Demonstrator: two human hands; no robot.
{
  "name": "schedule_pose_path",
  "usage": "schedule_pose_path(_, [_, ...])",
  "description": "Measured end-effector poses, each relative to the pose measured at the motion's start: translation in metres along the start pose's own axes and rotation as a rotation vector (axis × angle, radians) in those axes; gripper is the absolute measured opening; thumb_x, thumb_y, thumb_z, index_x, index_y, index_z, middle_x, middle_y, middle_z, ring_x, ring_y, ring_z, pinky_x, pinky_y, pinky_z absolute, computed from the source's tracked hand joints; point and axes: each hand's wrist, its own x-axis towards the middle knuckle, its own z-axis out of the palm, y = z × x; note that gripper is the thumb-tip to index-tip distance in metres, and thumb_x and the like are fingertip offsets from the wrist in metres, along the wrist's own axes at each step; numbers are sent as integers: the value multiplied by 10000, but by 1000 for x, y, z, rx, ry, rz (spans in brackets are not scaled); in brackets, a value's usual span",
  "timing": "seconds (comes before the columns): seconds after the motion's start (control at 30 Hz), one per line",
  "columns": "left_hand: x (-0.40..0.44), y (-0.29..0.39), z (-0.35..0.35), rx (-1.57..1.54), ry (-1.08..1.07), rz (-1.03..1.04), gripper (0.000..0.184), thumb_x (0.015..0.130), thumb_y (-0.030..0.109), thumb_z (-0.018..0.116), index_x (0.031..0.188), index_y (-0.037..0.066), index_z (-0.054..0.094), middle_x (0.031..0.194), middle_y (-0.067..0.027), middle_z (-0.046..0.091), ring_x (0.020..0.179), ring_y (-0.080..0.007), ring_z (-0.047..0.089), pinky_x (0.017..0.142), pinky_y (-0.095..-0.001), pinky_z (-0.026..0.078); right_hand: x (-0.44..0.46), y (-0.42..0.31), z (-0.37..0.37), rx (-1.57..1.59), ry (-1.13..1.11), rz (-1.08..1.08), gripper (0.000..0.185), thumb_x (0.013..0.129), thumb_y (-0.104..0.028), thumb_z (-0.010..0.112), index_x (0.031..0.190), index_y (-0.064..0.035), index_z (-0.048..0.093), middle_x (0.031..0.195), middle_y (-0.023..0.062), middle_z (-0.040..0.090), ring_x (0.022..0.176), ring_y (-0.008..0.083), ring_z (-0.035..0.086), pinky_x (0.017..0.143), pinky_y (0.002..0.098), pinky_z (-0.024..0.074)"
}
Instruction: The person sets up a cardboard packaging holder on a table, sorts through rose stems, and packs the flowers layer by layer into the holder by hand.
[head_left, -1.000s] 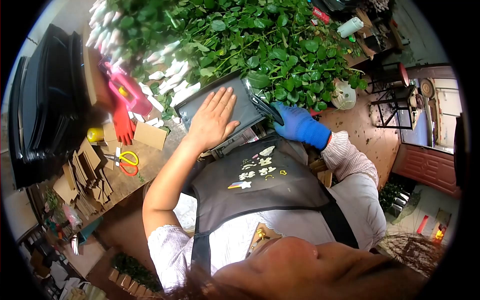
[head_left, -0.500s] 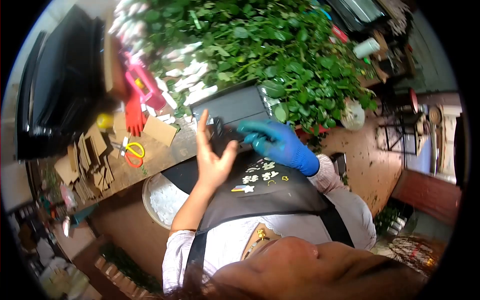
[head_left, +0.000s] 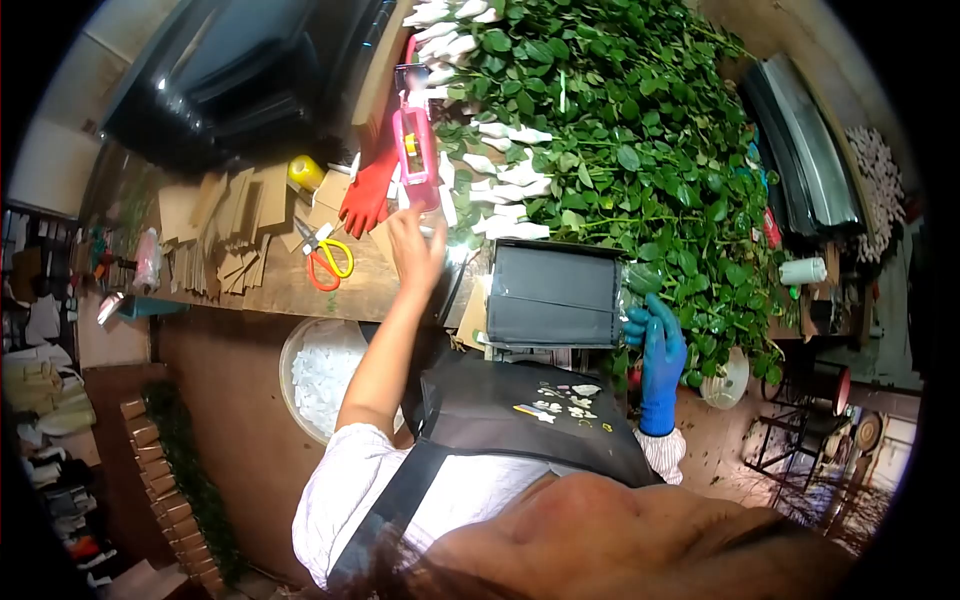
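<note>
My bare left hand [head_left: 416, 252] reaches to the near end of a pink tape dispenser [head_left: 415, 150], its thumb and fingers apart; whether the fingertips touch it I cannot tell. My right hand [head_left: 657, 360], in a blue glove, has its fingers stretched out beside clear plastic and leaves at the right end of a black tray-like holder [head_left: 555, 290]. Leafy green stems [head_left: 620, 150] cover the table behind the holder, and white-sleeved flower heads [head_left: 515, 180] lie at their left side.
Left on the wooden table [head_left: 270, 290] lie scissors [head_left: 325, 262], a red glove [head_left: 366, 205], a yellow roll [head_left: 305, 172] and cardboard pieces [head_left: 215, 220]. A bucket of white pieces [head_left: 325, 385] stands below. Dark sheets [head_left: 805, 150] are stacked at the right.
My left hand has moved away from my right hand, over to the tape dispenser. My gloved right hand has moved to the right end of the black holder. The view has shifted left.
</note>
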Motion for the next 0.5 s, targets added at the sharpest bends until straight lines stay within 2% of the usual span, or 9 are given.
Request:
schedule_pose_path(0.07, [40,-22,15,22,78,-189,554,880,354,738,1266,-15,591,1197,-251,530,1115,-436,531,997,-469,426,-1,0,7,24,-59,22,425,1057,-214,519,1426,-3,510,1138,141,688,924,175,675,812,301,558])
schedule_pose_path(0.13, [80,-35,21,80,-85,-389,510,893,455,694,1088,-16,698,1093,-264,627,1053,-429,594,951,-464,462,-3,-2,19,26,-103,18,414,1059,-205,513,1419,1,517,1121,142,690,910,172,673,806,300,559])
schedule_pose_path(0.2, [112,-55,30,55,-268,-467,525,901,522,649,893,7,753,939,-262,696,961,-408,664,881,-469,501,-3,-8,32,4,-138,-16,408,1063,-205,507,1416,0,521,1105,138,691,899,166,669,802,299,560])
schedule_pose_path(0.23, [121,-55,30,69,-322,-450,508,917,510,624,835,27,760,886,-257,712,907,-389,697,834,-482,519,-3,-10,35,1,-142,-8,398,1056,-177,511,1407,12,524,1103,140,691,902,168,670,812,302,560])
schedule_pose_path(0.33, [134,-70,40,-201,-380,-491,456,943,457,597,869,41,769,913,-259,707,926,-402,683,843,-488,512,-4,-12,39,10,-165,-25,394,1052,-162,518,1406,10,528,1104,141,689,917,175,673,828,307,560])
schedule_pose_path(0.4, [125,-65,35,183,-103,-172,417,976,364,544,871,0,718,897,-252,699,897,-417,666,825,-517,505,-8,-19,37,-18,-150,-18,402,1041,-156,534,1404,15,532,1149,159,679,981,194,677,868,321,558])
schedule_pose_path(0.47, [101,-46,15,206,-100,-169,419,997,362,514,882,-3,685,933,-259,696,916,-426,666,844,-539,500,-12,-23,32,-30,-146,6,402,1034,-142,540,1403,17,536,1174,168,673,1019,205,678,891,329,557])
schedule_pose_path(0.5, [84,-42,10,215,-281,-211,414,1007,362,495,907,5,677,947,-265,694,926,-435,666,849,-546,498,-13,-23,27,-27,-152,24,398,1033,-132,539,1402,18,537,1177,167,671,1026,207,678,894,330,557])
